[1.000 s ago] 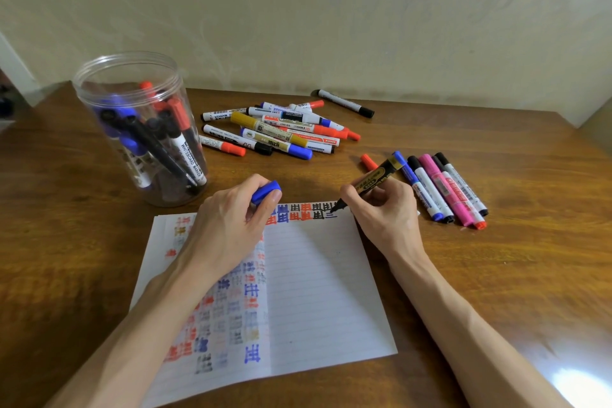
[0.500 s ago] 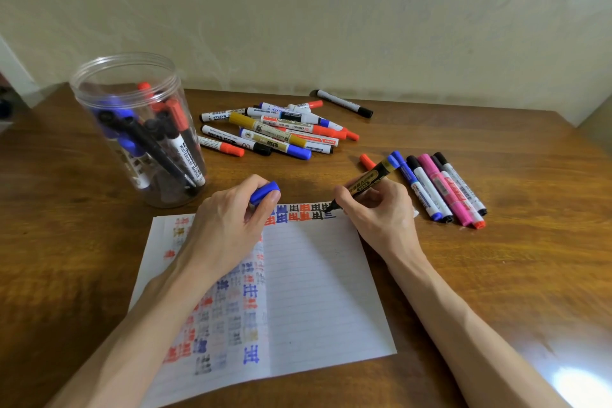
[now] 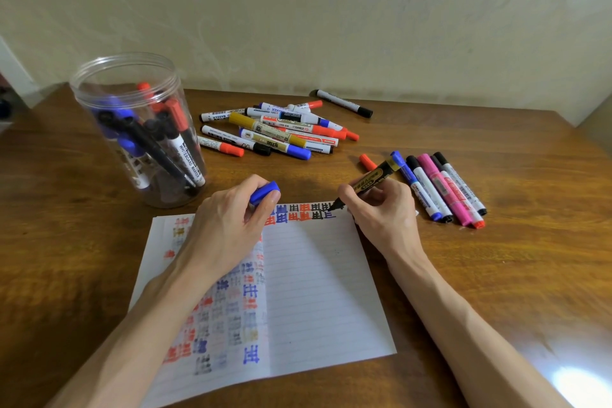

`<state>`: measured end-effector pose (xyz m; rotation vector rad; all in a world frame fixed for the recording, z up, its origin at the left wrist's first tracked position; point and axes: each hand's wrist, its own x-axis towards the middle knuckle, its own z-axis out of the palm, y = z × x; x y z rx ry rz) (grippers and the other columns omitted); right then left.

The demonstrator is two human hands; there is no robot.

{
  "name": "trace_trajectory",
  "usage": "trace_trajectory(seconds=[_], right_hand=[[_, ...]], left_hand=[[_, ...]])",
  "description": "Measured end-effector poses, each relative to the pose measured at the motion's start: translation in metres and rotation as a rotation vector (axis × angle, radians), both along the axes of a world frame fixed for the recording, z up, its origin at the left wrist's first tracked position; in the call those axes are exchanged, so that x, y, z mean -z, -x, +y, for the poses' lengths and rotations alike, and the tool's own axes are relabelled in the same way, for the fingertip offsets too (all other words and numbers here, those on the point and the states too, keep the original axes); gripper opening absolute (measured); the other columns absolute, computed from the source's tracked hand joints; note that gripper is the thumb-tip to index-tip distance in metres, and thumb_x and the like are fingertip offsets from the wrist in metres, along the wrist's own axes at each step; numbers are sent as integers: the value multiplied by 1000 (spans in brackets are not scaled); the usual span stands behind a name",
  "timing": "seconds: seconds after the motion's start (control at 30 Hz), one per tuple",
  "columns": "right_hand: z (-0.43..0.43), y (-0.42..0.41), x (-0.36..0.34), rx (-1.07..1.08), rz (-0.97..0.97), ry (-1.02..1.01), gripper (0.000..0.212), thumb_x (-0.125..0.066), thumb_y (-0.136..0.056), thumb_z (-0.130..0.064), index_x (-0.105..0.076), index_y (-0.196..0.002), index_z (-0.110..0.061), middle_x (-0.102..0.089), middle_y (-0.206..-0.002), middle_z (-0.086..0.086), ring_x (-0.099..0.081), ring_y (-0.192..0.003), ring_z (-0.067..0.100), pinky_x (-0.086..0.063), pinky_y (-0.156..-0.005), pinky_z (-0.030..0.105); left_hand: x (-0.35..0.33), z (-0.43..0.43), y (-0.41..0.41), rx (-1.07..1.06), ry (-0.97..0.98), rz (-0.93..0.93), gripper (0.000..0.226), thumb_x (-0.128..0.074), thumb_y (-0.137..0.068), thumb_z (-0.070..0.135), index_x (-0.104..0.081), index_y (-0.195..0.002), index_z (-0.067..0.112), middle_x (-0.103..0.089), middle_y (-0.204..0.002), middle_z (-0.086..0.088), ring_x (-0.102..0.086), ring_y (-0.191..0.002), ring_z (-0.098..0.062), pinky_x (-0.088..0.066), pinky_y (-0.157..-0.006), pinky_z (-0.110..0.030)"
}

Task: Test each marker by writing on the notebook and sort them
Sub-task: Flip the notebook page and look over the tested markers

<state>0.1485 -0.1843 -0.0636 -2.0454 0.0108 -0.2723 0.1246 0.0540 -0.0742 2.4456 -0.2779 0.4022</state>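
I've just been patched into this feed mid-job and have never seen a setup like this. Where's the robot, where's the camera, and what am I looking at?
There is no robot here: a person works with two bare hands. The single view comes from a wide-angle camera worn on their head, looking forward and down. The right hand holds an uncapped black-and-yellow marker, its tip at the written characters near the top edge of the lined paper notebook. The left hand rests on the notebook and grips a blue marker cap. On the brown wooden table stand a clear plastic jar with markers inside, a loose pile of capped markers behind the notebook, and a neat row of markers to the right.
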Motion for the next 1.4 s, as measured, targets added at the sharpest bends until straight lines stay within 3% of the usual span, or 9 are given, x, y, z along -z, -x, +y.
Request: trace_trajectory(seconds=[0.7, 0.83, 0.97, 1.1, 1.23, 1.4], right_hand=[[1, 2, -4, 28, 8, 37, 21, -78, -92, -26, -65, -75, -22, -67, -70, -16, -65, -73, -12, -52, -64, 9], [1, 2, -4, -9, 48, 41, 17, -77, -91, -23, -68, -79, -14, -69, -72, -14, -66, -74, -13, -51, -62, 6], [0, 1, -4, 48, 79, -102, 17, -75, -92, -22, -72, -85, -7, -74, -75, -9, -70, -75, -5, -51, -62, 8], [1, 1, -9, 119, 128, -272, 9, -74, -93, -26, -71, -91, -17, -77, -86, -1, -73, -83, 11, -58, -72, 26], [3, 4, -12, 46, 137, -424, 3, -75, -95, -24, -73, -97, -24, -78, -95, 1, -71, -88, 13, -58, -76, 29], [4, 7, -17, -113, 154, -443, 10, -75, -96, -26, -73, -100, -17, -74, -79, 4, -66, -71, 12, -52, -67, 29]], left_hand=[[0, 0, 0, -5, -11, -1, 31, -43, -102, 52, -59, -108, 27, -60, -69, 14, -62, -64, -1, -41, -56, -13], [-2, -1, 1, -12, -10, 5, 29, -44, -103, 51, -59, -107, 27, -59, -69, 15, -61, -65, -1, -39, -56, -12], [-2, -1, 1, -12, 1, -6, 29, -47, -103, 49, -61, -111, 26, -63, -79, 14, -63, -74, -2, -49, -62, -19], [-3, -1, 1, 34, 52, -50, 29, -52, -104, 39, -62, -125, 22, -64, -104, 10, -62, -93, -2, -54, -71, -19], [-8, -3, 3, 146, 84, -29, 39, -54, -103, 31, -58, -140, 19, -60, -112, 12, -63, -98, -5, -54, -75, -17], [-13, -6, 7, 185, 190, 34, 39, -65, -87, 38, -66, -124, 27, -69, -111, 17, -71, -90, 6, -57, -76, -12]])
